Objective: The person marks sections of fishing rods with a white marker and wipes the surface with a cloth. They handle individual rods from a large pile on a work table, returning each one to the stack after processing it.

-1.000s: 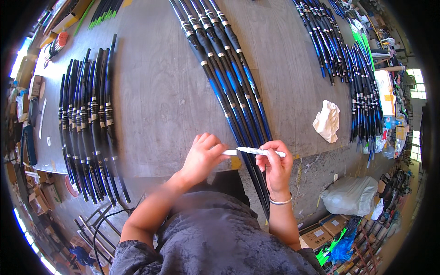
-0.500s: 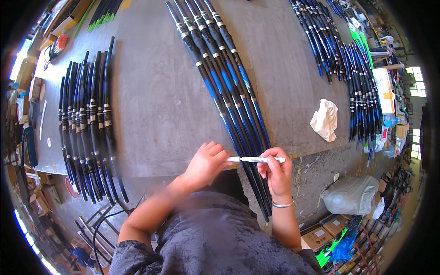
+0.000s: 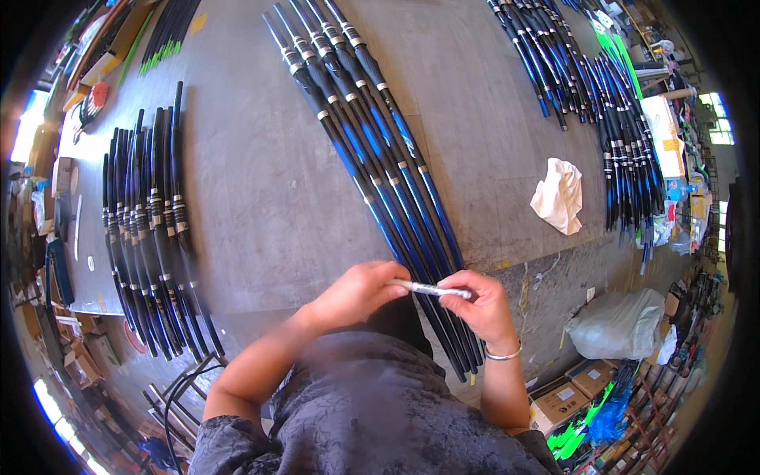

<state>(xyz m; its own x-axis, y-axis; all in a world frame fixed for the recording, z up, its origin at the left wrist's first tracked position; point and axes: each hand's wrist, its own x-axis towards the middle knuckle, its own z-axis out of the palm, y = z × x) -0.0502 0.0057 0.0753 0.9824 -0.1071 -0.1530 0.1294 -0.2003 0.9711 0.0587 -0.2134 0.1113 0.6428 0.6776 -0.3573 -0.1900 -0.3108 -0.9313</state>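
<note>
Over the near edge of the worktop (image 3: 261, 198), the left hand (image 3: 356, 291) and right hand (image 3: 484, 305) pinched closed on opposite ends of a thin white tube (image 3: 431, 288), judged light, stiff and smooth, best gripped at its ends.

1. Left hand (image 3: 356, 291) — raised in front of the torso, fingers curled inward, fingertips pinched together at its right side.
2. Right hand (image 3: 481, 305) — level with the left and near it, fingers bent, thumb and forefinger pinched toward the left hand.
3. Left forearm — bare, enters from the lower left, elbow bent outward.
4. Right forearm — bare, rises almost vertically from the lower edge; the wrist carries a thin bangle (image 3: 503, 354).
</note>
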